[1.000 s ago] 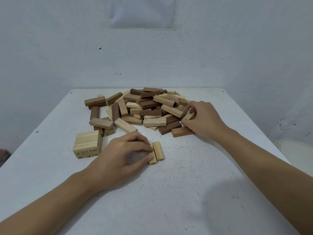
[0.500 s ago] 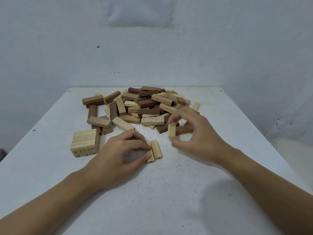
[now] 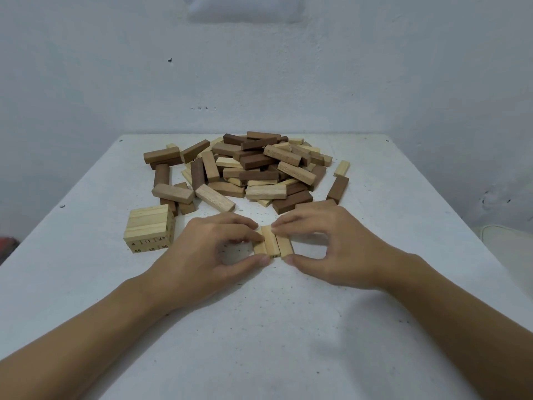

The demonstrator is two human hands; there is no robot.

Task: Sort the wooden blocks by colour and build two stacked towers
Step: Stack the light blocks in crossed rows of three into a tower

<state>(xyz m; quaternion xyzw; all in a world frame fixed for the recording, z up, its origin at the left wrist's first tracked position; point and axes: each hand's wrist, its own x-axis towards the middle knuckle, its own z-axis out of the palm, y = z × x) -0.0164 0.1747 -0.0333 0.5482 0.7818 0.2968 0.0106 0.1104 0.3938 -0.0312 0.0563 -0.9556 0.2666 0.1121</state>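
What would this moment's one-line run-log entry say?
step: squaring light row | left hand: on row | right hand: on row | stack: left | pile: unsorted

We list: counter (image 3: 288,327), white with dark specks. Loose pile of blocks (image 3: 253,171), mixed dark brown, mid-brown and pale yellow wood. Small stacked tower (image 3: 149,228), pale yellow, black numbers printed on its end faces. Row of three blocks (image 3: 272,243), pale yellow. Wall (image 3: 115,67), whitish grey.
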